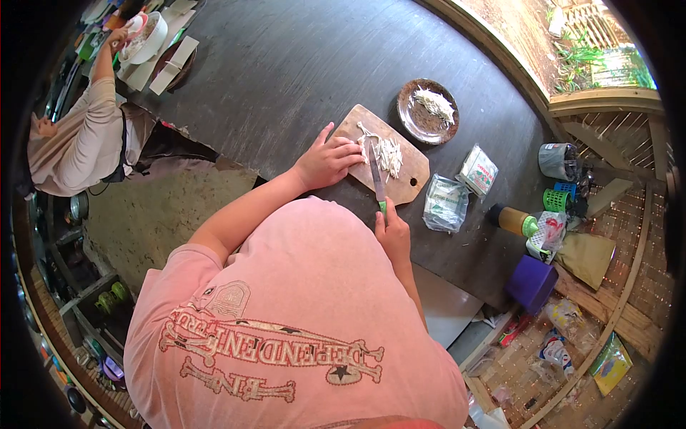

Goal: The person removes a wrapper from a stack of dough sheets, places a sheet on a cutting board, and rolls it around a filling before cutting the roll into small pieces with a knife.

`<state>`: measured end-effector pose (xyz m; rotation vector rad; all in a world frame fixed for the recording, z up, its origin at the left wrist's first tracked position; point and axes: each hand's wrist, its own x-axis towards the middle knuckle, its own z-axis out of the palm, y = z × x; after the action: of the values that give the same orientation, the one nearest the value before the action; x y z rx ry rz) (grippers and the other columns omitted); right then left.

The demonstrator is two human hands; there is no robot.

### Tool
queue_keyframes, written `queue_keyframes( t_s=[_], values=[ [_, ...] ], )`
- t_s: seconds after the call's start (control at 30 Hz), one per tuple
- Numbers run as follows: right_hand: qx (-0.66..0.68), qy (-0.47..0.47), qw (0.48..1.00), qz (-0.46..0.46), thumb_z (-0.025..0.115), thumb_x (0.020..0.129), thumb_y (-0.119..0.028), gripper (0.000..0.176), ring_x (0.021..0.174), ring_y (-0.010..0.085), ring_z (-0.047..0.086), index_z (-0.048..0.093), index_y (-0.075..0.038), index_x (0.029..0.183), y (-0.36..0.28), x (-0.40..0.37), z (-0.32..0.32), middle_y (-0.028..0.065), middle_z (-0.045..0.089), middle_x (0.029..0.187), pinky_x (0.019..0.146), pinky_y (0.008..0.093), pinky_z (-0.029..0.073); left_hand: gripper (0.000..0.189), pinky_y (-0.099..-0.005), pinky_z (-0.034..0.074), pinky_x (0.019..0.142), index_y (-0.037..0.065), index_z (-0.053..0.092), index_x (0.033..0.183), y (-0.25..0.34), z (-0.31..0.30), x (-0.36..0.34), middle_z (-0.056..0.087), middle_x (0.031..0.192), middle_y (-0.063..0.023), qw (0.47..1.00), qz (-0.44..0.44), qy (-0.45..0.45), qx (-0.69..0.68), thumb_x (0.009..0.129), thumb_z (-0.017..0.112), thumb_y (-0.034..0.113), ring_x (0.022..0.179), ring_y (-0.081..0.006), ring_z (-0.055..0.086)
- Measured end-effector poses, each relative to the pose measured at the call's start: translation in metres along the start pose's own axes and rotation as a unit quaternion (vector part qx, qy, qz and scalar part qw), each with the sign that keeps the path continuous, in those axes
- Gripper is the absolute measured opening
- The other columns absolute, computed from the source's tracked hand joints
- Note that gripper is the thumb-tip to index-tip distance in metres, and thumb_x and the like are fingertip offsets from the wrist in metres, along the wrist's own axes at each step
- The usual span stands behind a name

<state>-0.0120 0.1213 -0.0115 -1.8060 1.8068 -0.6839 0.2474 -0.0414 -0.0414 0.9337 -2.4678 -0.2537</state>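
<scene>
On the wooden cutting board [416, 166] lies a small pile of thin white food strips [390, 157], whose exact kind I cannot make out. My left hand [326, 161] is at the board's left edge, its fingers closed on the uncut end of the white strips and its thumb raised. My right hand [394, 233] grips the green handle of a knife [376, 174]. The blade points away from me across the board, beside my left fingertips and against the strips. Behind the board, a brown-rimmed plate [407, 120] holds more white strips.
Right of the board lie two plastic-wrapped packets [446, 204]. A green-lidded bottle [511, 220], a purple container [531, 284] and small baskets [556, 199] line the table's right side. At the far left, another person [78, 146] reaches to a white bowl [148, 43].
</scene>
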Motion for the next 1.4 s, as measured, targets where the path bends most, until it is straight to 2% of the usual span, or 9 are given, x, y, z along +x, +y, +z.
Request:
queue_keyframes(
  t_s=[0.4, 0.9, 1.1, 1.17, 1.33, 1.4],
  values=[
    [0.000, -0.017, 1.000, -0.019, 0.070, 0.105, -0.015, 0.050, 0.074, 0.0456, 0.075, 0.060, -0.002, 0.152, -0.001, -0.002, -0.001, 0.0264, 0.074, 0.085, 0.065, 0.0540, 0.057, 0.040, -0.0695, 0.026, 0.133, 0.027, 0.072, 0.135, 0.001, 0.001, -0.002, 0.066, 0.144, 0.0071, 1.000, 0.000, 0.008, -0.006, 0.096, 0.077, 0.018, 0.138, -0.0169, 0.059],
    [0.007, -0.035, 0.999, 0.003, 0.070, 0.106, -0.014, 0.051, 0.072, 0.0452, 0.074, 0.059, -0.002, 0.154, -0.006, 0.003, -0.001, 0.0254, 0.073, 0.084, 0.065, 0.0543, 0.056, 0.041, -0.0695, 0.025, 0.134, 0.027, 0.072, 0.136, 0.000, -0.001, 0.000, 0.065, 0.143, 0.0068, 1.000, 0.007, 0.009, 0.010, 0.096, 0.076, 0.018, 0.138, -0.0163, 0.059],
    [-0.062, -0.039, 0.997, -0.011, 0.069, 0.107, -0.016, 0.049, 0.073, 0.0448, 0.074, 0.058, -0.001, 0.152, -0.005, 0.003, 0.000, 0.0251, 0.073, 0.086, 0.066, 0.0541, 0.059, 0.043, -0.0692, 0.025, 0.134, 0.028, 0.072, 0.137, 0.000, -0.001, -0.001, 0.066, 0.144, 0.0071, 1.000, 0.007, 0.001, 0.020, 0.096, 0.076, 0.018, 0.138, -0.0165, 0.060],
    [-0.084, -0.045, 0.995, 0.010, 0.069, 0.107, -0.018, 0.048, 0.075, 0.0458, 0.075, 0.059, -0.001, 0.151, -0.010, 0.003, 0.000, 0.0257, 0.074, 0.086, 0.067, 0.0548, 0.060, 0.043, -0.0692, 0.024, 0.134, 0.028, 0.072, 0.137, 0.000, 0.000, -0.001, 0.066, 0.144, 0.0071, 1.000, 0.011, 0.005, 0.022, 0.096, 0.077, 0.019, 0.138, -0.0162, 0.059],
    [-0.017, -0.047, 0.998, 0.030, 0.068, 0.109, -0.019, 0.051, 0.077, 0.0477, 0.075, 0.056, -0.002, 0.155, -0.004, 0.001, 0.009, 0.0271, 0.074, 0.087, 0.066, 0.0560, 0.058, 0.042, -0.0693, 0.024, 0.135, 0.028, 0.073, 0.137, 0.000, -0.001, 0.000, 0.067, 0.145, 0.0074, 1.000, 0.012, 0.002, 0.021, 0.096, 0.077, 0.020, 0.139, -0.0155, 0.059],
    [0.007, -0.056, 0.998, 0.039, 0.068, 0.110, -0.020, 0.052, 0.078, 0.0483, 0.075, 0.054, -0.002, 0.157, -0.002, -0.001, 0.012, 0.0275, 0.074, 0.087, 0.066, 0.0564, 0.057, 0.037, -0.0704, 0.026, 0.133, 0.028, 0.073, 0.135, 0.000, -0.001, 0.001, 0.067, 0.141, 0.0080, 0.999, 0.022, 0.014, 0.035, 0.098, 0.077, 0.023, 0.136, -0.0148, 0.060]
  ],
)
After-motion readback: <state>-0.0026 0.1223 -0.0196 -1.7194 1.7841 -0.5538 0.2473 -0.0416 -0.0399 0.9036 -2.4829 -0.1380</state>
